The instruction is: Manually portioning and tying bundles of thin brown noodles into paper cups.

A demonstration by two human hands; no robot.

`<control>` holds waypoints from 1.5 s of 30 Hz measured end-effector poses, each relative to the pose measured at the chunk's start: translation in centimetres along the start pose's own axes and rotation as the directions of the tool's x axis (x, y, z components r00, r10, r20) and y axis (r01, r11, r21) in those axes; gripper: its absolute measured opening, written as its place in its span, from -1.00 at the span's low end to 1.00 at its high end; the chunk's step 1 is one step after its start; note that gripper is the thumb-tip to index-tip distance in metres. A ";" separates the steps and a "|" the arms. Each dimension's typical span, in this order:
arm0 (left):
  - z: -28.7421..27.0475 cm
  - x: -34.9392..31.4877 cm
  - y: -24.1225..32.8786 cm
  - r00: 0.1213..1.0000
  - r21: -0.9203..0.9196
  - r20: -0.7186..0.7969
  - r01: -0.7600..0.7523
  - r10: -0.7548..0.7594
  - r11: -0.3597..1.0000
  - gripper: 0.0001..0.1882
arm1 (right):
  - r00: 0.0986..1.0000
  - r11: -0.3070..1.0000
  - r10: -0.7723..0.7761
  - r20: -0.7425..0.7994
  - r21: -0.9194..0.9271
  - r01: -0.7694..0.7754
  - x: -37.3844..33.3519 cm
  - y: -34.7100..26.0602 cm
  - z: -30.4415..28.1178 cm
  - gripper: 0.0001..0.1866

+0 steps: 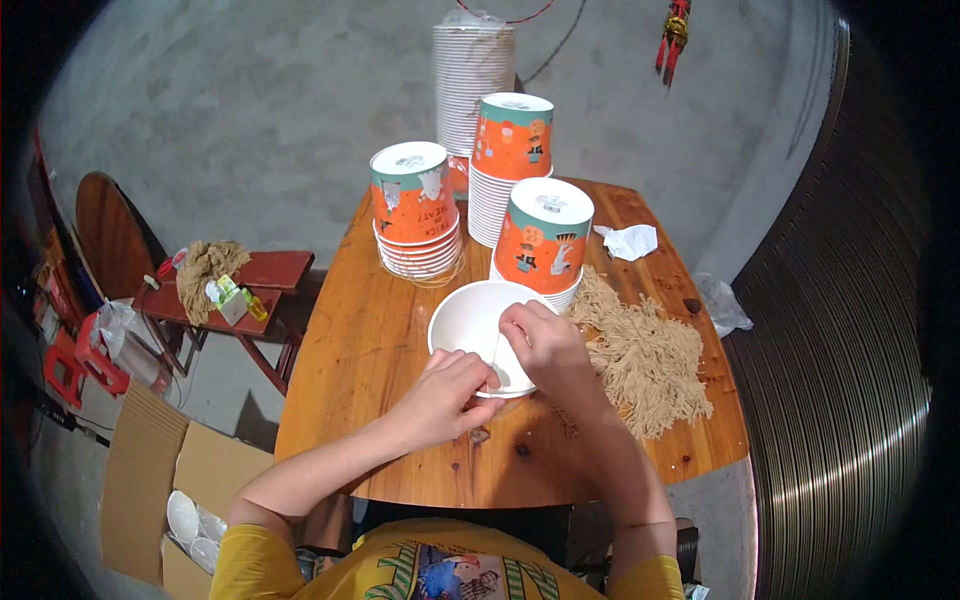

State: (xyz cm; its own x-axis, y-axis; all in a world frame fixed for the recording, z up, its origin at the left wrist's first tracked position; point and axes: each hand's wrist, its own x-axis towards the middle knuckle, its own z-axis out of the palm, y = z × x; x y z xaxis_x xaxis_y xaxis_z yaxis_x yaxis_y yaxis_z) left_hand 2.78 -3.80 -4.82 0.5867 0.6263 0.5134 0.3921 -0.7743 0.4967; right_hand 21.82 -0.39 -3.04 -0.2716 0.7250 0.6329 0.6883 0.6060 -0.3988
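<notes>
A white-lined paper bucket point(466, 316) stands at the near middle of the wooden table, its open mouth toward me. My left hand point(450, 393) is closed in a pinch at the bucket's near rim, thumb outside and fingers over the edge. Above the mouth, my right hand point(543, 345) pinches the upper end of a thin pale cord point(495, 352), which runs down to my left fingertips. Right of the bucket lies a loose heap of tan cords point(650, 370). Just behind it, an orange and green printed bucket stack point(545, 240) stands upside down.
More upside-down bucket stacks point(415, 200) point(512, 150) and a tall white stack point(474, 85) fill the table's far side. Crumpled white paper point(628, 242) lies at right. A red bench point(270, 275) holds more cord point(210, 275). An open cardboard box point(145, 480) sits lower left.
</notes>
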 end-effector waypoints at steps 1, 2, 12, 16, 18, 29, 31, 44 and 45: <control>0.1 0.0 0.1 1.000 0.033 0.001 -0.008 0.008 0.999 -0.77 | 1.000 1.000 0.002 0.000 -0.001 -0.002 0.0 0.0 0.0 -0.94; 0.1 0.1 0.4 1.000 0.031 0.002 -0.009 0.009 0.999 -0.77 | 1.000 1.000 -0.018 -0.008 0.002 0.018 0.0 0.1 -0.1 -0.94; -0.5 0.4 0.8 0.991 0.214 0.056 -0.129 0.120 0.968 -0.78 | 0.998 0.992 -0.007 -0.063 -0.127 -0.001 0.0 0.3 0.9 -0.92; -2.3 0.6 1.3 0.959 0.336 0.195 -0.262 0.206 0.905 -0.76 | 0.998 0.992 -0.054 -0.036 -0.113 0.050 -0.2 1.6 0.5 -0.91; -3.0 0.4 0.3 0.966 0.432 0.160 -0.253 0.202 0.866 -0.72 | 0.896 0.758 0.368 0.249 0.477 -0.444 0.7 1.5 -1.5 -0.89; -8.0 1.1 -10.1 0.993 0.372 0.092 -0.105 0.076 0.922 -0.83 | 0.710 -0.288 0.592 0.380 0.923 -0.254 -2.6 3.1 -4.9 -0.63; -9.0 1.4 -10.8 0.989 0.389 0.106 -0.140 0.107 0.910 -0.82 | 0.709 -0.266 0.599 0.373 0.927 -0.264 -3.3 2.0 -5.3 -0.65; -4.6 1.0 -0.2 0.895 0.045 0.309 0.323 -0.321 0.945 -0.68 | 0.993 0.946 0.120 0.003 0.302 -0.116 -5.4 1.3 -4.3 -0.83; -4.8 1.1 -0.4 0.879 0.069 0.325 0.345 -0.348 0.936 -0.73 | 0.993 0.945 0.119 0.003 0.307 -0.114 -5.3 1.1 -4.0 -0.83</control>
State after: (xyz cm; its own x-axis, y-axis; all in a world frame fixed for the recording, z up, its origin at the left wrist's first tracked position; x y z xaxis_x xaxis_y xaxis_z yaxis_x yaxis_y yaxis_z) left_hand -0.13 -2.38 -1.11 0.6100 0.7908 0.0509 0.6183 -0.5152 0.5935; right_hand 26.73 -4.92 -4.19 -0.1902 0.7929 0.5789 0.4752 0.5904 -0.6524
